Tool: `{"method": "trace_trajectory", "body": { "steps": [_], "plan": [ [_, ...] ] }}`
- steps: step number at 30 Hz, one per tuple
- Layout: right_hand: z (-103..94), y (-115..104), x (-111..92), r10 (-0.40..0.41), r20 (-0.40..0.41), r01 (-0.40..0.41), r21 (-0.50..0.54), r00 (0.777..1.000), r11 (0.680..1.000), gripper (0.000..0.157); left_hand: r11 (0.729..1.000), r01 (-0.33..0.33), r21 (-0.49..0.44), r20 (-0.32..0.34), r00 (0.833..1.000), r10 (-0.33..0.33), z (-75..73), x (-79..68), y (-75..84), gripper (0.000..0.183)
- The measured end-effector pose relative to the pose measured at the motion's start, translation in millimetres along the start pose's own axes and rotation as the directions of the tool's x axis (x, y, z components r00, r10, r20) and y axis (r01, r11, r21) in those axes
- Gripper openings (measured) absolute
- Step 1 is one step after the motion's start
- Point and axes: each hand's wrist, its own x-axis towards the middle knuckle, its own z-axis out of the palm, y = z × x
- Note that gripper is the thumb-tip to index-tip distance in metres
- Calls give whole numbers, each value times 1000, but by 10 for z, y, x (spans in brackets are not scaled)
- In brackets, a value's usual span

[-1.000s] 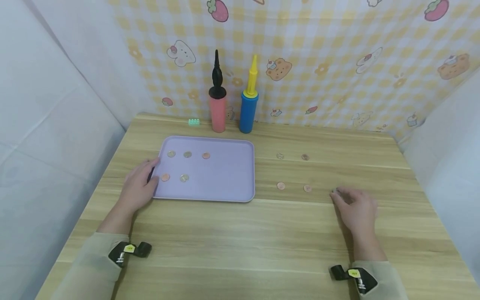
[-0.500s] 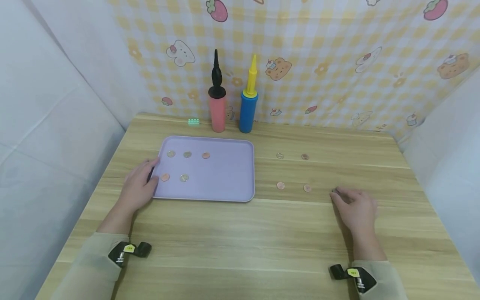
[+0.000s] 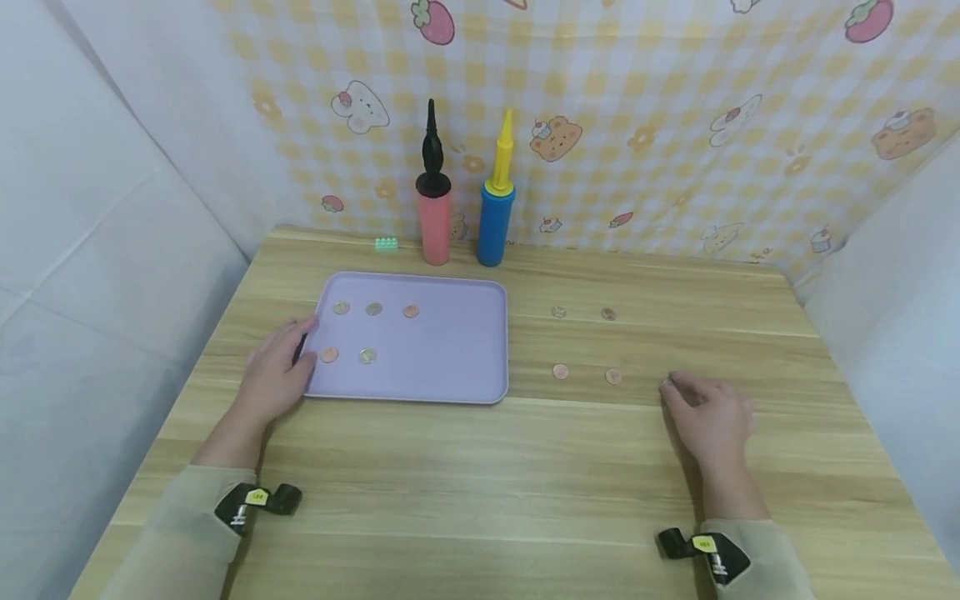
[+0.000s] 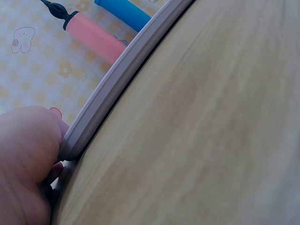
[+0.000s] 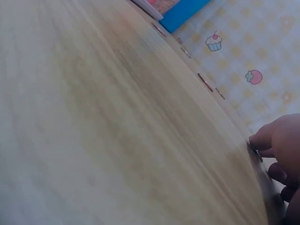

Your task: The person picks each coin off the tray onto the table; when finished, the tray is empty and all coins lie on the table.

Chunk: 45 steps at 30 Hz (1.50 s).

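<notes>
My left hand (image 3: 273,371) grips the left edge of a lilac tray (image 3: 450,350), thumb and fingers at its rim. In the left wrist view the thumb side lies against the tray's corner, with fingertips showing above and below the rim. Several coins lie in the tray in two rows, silvery ones such as a coin (image 3: 341,307) and copper ones such as a penny (image 3: 330,355). Right of the tray, my right hand (image 3: 712,421) pinches a small coin (image 3: 668,381) low at the tabletop. The fingers mostly hide that coin.
Several loose coins, including a copper coin (image 3: 560,372), lie between tray and right hand. A pink balloon pump (image 3: 435,229) and a blue balloon pump (image 3: 492,229) stand behind the tray. Near them is a mint toy brick (image 3: 386,243). A patterned curtain (image 3: 637,167) borders the table's back.
</notes>
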Motion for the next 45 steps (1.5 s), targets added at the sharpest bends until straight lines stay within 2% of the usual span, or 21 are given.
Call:
{"method": "trace_trajectory", "body": {
  "steps": [3, 7, 14, 17, 21, 25, 30, 37, 40, 45],
  "plan": [
    [22, 1, 18, -9, -30, 10, 15, 1000, 1000, 30, 1000, -1, 7, 3, 1000, 1, 9, 13, -20, 57],
    [64, -13, 54, -71, -93, 74, 28, 993, 997, 25, 1000, -2, 20, 3, 1000, 2, 30, 5, -55, 57],
    [172, -68, 62, -200, -178, 208, 26, 964, 978, 18, 1000, -27, 11, -10, 1000, 27, 21, -10, -38, 55],
    [225, -110, 67, -307, -207, 324, 53, 929, 945, 14, 999, -39, 17, -15, 999, 39, 24, -6, -30, 56],
    [341, -181, 77, -457, -262, 491, 82, 850, 867, 12, 999, -39, 23, -19, 999, 40, 16, -11, -8, 56],
    [457, -299, 61, -532, -277, 573, 90, 800, 815, 12, 999, -37, 28, -15, 999, 38, 4, -9, 2, 56],
    [602, -526, 46, -600, -247, 634, 91, 761, 768, 9, 999, -24, 25, -4, 1000, 24, 11, -17, -4, 57],
    [857, -905, 30, -659, -261, 697, 92, 706, 711, 8, 1000, -14, 23, -7, 1000, 14, 18, -27, -7, 57],
    [953, -1064, 23, -671, -255, 707, 90, 697, 701, 9, 1000, -12, 23, -6, 1000, 12, 17, -19, -9, 57],
    [1076, -1271, 20, -674, -233, 704, 80, 701, 706, 8, 999, -13, 38, -5, 1000, 13, 27, 0, -18, 57]
  ]
}}
